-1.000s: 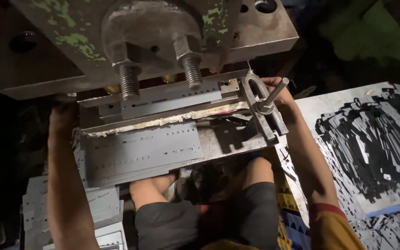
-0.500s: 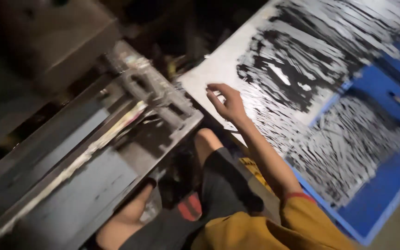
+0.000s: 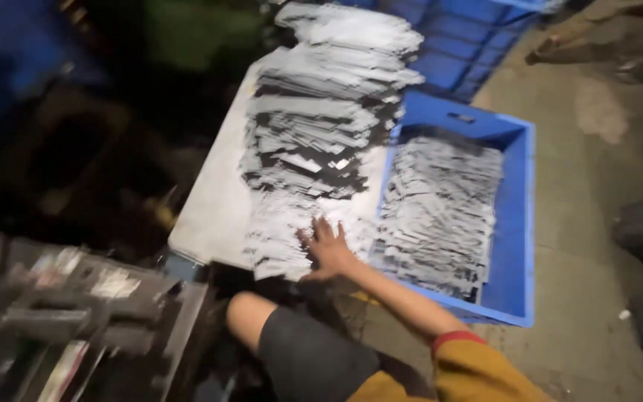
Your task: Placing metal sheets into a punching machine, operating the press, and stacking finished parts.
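My right hand (image 3: 327, 246) lies flat, fingers spread, on the near end of a heap of thin grey metal strips (image 3: 321, 134) piled on a pale board (image 3: 210, 208). It presses on the strips and grips none that I can see. A yellow sleeve with a red cuff (image 3: 455, 350) covers my forearm. My left hand is out of view. My bare knee and dark shorts (image 3: 292, 342) show below the board.
A blue plastic crate (image 3: 519, 223) full of more grey strips stands right of the board. A second blue crate (image 3: 470, 45) sits behind it. The dark press machine (image 3: 61, 313) is at lower left. Concrete floor (image 3: 604, 149) lies to the right.
My view has swung right, from the press to the strip pile and crate. My right hand left the press fixture, crossed over, and now rests on the strips. My left arm dropped out of view.
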